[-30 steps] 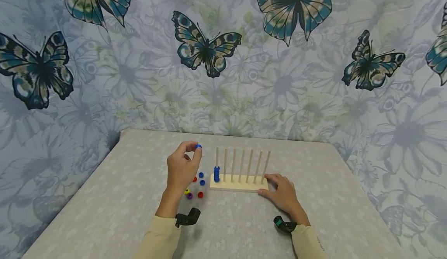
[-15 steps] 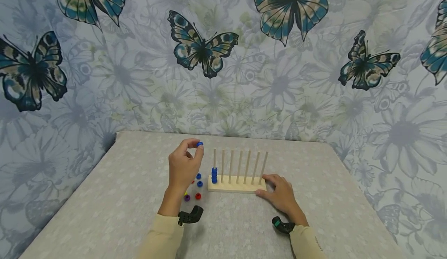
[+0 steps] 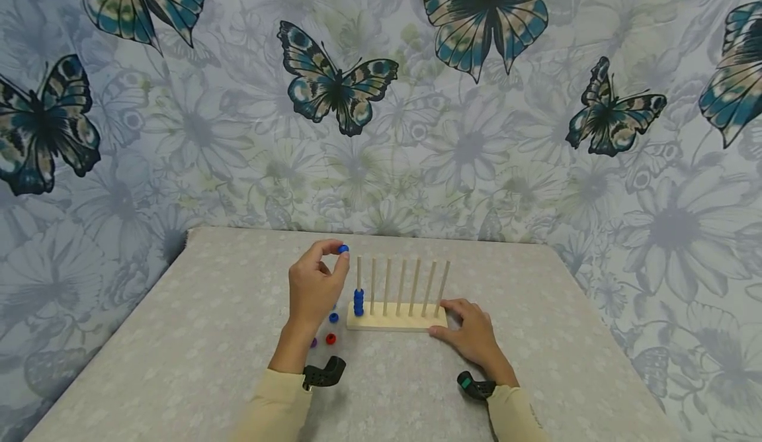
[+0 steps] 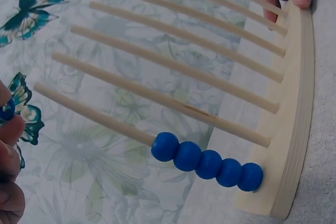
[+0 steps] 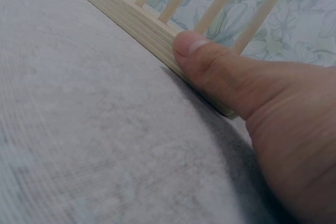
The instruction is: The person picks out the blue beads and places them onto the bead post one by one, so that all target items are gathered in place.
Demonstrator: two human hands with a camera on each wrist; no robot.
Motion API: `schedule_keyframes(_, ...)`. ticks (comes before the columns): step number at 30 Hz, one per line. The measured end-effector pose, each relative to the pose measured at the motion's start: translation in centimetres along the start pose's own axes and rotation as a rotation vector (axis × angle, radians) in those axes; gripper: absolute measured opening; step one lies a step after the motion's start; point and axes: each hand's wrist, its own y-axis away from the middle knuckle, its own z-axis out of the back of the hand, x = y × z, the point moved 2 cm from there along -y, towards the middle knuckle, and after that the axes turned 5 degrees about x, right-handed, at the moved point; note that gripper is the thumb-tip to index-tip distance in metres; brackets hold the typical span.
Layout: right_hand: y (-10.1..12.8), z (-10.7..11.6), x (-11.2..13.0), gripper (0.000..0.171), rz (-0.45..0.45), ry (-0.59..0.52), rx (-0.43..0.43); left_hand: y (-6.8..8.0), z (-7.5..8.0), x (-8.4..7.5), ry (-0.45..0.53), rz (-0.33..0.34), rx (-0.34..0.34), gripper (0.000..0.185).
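My left hand (image 3: 312,286) pinches a blue bead (image 3: 343,249) between thumb and index finger, close to the top of the leftmost peg (image 3: 359,271). In the left wrist view that bead (image 4: 6,110) sits just off the peg's tip. Several blue beads (image 4: 209,164) are stacked on this peg, down at the base. The other pegs of the wooden peg rack (image 3: 393,323) are bare. At the rack's right end, my right hand (image 3: 470,333) grips the base, its thumb (image 5: 197,51) against the front edge in the right wrist view.
Left of the rack on the cloth-covered table (image 3: 387,389) lie a loose blue bead (image 3: 333,317), a red bead (image 3: 330,339) and a purple bead (image 3: 313,343). My left hand and forearm partly hide this group. A butterfly-printed backdrop (image 3: 381,164) stands behind the table.
Relative to the rack, my left hand has brought the blue bead rightward, nearer the leftmost peg's tip. The right hand keeps its hold. The whole view has shifted slightly.
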Motion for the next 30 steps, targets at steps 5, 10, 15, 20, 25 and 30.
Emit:
schedule_keyframes(5, 0.0, 0.0, 0.1, 0.073, 0.001, 0.008, 0.007, 0.1, -0.4, -0.2, 0.017, -0.024, -0.013, 0.019)
schedule_keyframes(10, 0.0, -0.1, -0.1, 0.073, 0.007, 0.023, -0.001, 0.2, -0.6, -0.5, 0.024, -0.04, -0.006, 0.018)
schedule_keyframes(15, -0.1, -0.2, -0.2, 0.073, 0.009, 0.026, 0.0, 0.3, -0.8, -0.5, 0.021, -0.042, 0.001, 0.018)
schedule_keyframes(20, -0.1, -0.1, -0.2, 0.072, 0.007, 0.025, -0.003, 0.4, -1.0, -0.4, 0.022, -0.041, 0.02, 0.02)
schedule_keyframes(25, -0.1, -0.1, -0.1, 0.072, 0.02, 0.014, 0.004, 0.5, -1.1, -0.4, 0.019, -0.052, 0.027, 0.018)
schedule_keyframes(30, -0.1, -0.1, -0.2, 0.072, 0.02, 0.021, 0.0, 0.5, -1.3, -0.3, 0.018, -0.059, 0.04, 0.018)
